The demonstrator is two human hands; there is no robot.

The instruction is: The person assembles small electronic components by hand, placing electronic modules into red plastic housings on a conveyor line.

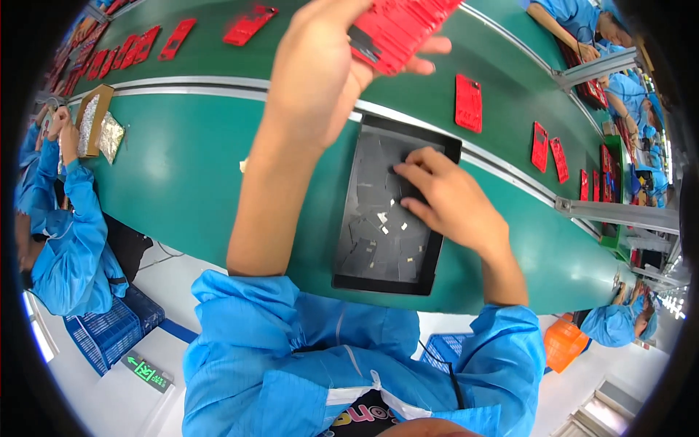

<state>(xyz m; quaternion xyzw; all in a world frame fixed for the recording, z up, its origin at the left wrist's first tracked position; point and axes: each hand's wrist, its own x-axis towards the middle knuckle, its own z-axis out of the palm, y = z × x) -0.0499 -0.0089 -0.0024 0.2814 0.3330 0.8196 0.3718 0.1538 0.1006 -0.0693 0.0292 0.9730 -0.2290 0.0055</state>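
Note:
My left hand (328,62) is raised over the green belt at the top of the view, closed on a red phone-shaped panel (404,33). The panel has a dark patch at its lower left corner, and its upper part is cut off by the picture's edge. Inside a black tray (386,282) my right hand (455,200) reaches down, fingers bent and the thumb apart from them. Its fingertips are close to the tray's bottom, where thin dark pieces and several small white scraps (383,218) lie. A dark speck shows at the index fingertip; I cannot tell what it is.
More red panels (468,103) lie along the green belt (429,95), left and right. Metal rails (196,87) separate it from my green table (182,182). A cardboard box (93,120) stands at far left, by a co-worker (73,233). Other people sit at right.

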